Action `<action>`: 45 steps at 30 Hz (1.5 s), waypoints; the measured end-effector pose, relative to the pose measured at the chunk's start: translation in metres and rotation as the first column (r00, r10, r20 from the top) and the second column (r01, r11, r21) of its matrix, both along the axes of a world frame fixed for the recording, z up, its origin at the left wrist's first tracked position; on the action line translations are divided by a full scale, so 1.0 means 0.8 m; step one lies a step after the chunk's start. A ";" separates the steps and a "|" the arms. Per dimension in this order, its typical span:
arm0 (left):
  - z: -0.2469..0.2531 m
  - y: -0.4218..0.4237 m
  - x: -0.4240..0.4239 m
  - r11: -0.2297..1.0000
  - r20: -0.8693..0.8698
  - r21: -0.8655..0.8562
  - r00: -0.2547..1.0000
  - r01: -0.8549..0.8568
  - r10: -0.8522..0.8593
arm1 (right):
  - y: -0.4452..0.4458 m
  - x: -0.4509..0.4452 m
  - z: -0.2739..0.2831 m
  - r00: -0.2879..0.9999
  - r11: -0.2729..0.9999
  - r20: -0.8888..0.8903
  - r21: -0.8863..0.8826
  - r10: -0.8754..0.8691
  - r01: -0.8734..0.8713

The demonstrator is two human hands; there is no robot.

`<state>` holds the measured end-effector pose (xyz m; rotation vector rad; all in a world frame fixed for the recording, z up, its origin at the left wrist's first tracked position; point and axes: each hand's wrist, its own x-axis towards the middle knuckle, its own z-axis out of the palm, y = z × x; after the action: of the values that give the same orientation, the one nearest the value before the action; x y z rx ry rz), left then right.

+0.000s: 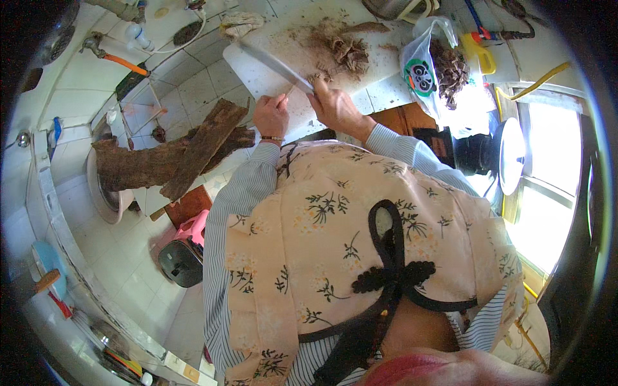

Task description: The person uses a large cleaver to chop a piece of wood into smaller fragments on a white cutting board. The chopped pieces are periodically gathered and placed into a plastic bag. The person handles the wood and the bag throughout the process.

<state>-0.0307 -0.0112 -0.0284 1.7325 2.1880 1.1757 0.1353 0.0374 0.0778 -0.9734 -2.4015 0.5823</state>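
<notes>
My right hand (340,110) is closed around the near end of a long-bladed knife (276,65), whose handle is mostly hidden by my fingers. The blade slants away to the far left over a white cutting board (251,79). Close by on the left, my left hand (271,116) has its fingers pinched together at the board's near edge; whether something thin is between them is unclear. Brown bark shavings (350,55) and crumbs lie heaped on the board beyond my right hand. A flat strip of bark (364,27) rests at the far side.
Left of me, large rough bark slabs (207,149) lie across a basin (116,207). A panda-print plastic bag (420,77) holding dark shavings (449,72) stands right of the board. A crumpled cloth (243,24) lies at its far left corner. A pink-and-black object (181,260) is on the floor.
</notes>
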 end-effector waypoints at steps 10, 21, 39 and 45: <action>-0.003 -0.017 -0.014 0.999 -0.028 0.040 1.000 0.003 -0.002 | 0.006 0.015 -0.038 0.994 0.993 0.103 -0.115 0.031 -0.019; 0.000 -0.007 -0.010 0.999 0.056 0.027 0.998 -0.038 0.036 | 0.000 -0.012 0.057 0.988 0.993 -0.153 0.119 0.007 0.012; 0.003 -0.001 -0.011 1.000 -0.035 -0.009 0.999 -0.005 0.005 | 0.017 0.013 -0.037 0.990 0.998 0.131 0.001 0.056 -0.056; -0.010 0.005 -0.014 0.997 -0.029 -0.052 0.998 -0.051 0.050 | 0.013 -0.011 0.032 0.997 0.993 -0.075 0.116 0.034 -0.025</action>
<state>-0.0421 -0.0068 -0.0366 1.6919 2.2701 1.1007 0.1264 0.0476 0.1030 -0.8529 -2.3568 0.4779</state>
